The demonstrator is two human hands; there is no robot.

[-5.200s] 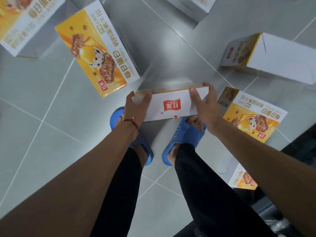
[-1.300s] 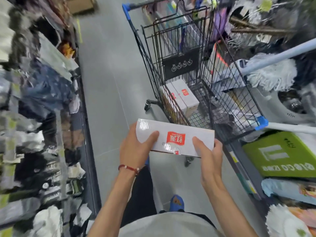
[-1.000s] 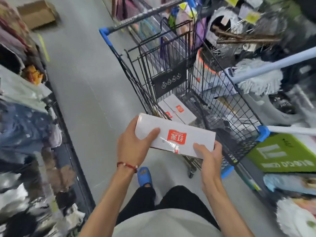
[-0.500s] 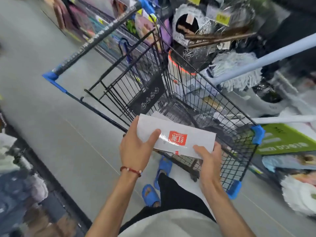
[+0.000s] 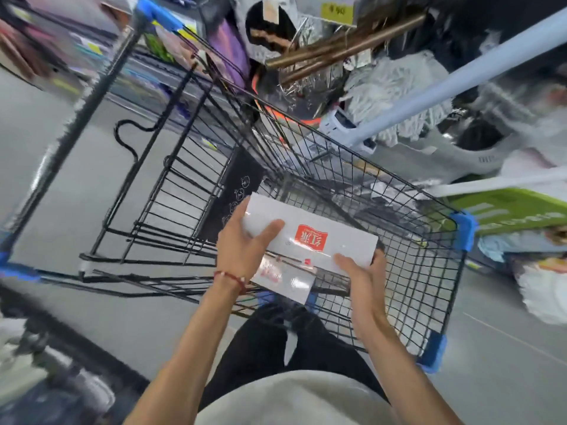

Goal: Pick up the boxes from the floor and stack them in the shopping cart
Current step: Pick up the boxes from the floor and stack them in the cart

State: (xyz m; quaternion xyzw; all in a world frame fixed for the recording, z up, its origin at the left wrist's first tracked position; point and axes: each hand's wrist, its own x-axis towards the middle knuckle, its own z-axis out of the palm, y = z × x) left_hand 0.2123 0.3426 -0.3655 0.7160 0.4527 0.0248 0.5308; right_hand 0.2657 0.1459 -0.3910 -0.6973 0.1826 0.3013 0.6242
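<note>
Here, seen from above through a head-worn camera, a person holds a long white box (image 5: 340, 240) over the wire basket of a black shopping cart (image 5: 414, 289), just below the centre of the frame. The box lies nearly flat, with a red logo (image 5: 310, 237) on its upper face. The left hand (image 5: 245, 246) grips its left end, thumb laid across the top and fingers curled round the far edge. The right hand (image 5: 363, 277) grips the right end, thumb on the top face and fingers wrapped beneath. A red string bracelet (image 5: 230, 276) circles the left wrist.

Directly under the held box, a second glossy white box (image 5: 285, 279) with a red mark shows inside the basket; it is blurred. The cart has blue corner bumpers (image 5: 464, 231) at right, and its handle bar (image 5: 92, 96) runs diagonally across the upper left. Beyond the cart, in the upper right, stands a mop (image 5: 389, 87) with a pale blue pole (image 5: 460, 78), among blurred shop goods. A green carton (image 5: 515, 207) sits at the right edge. The floor (image 5: 61, 194) is grey. Black trousers (image 5: 276, 342) and a pale shirt (image 5: 291, 400) fill the bottom centre.
</note>
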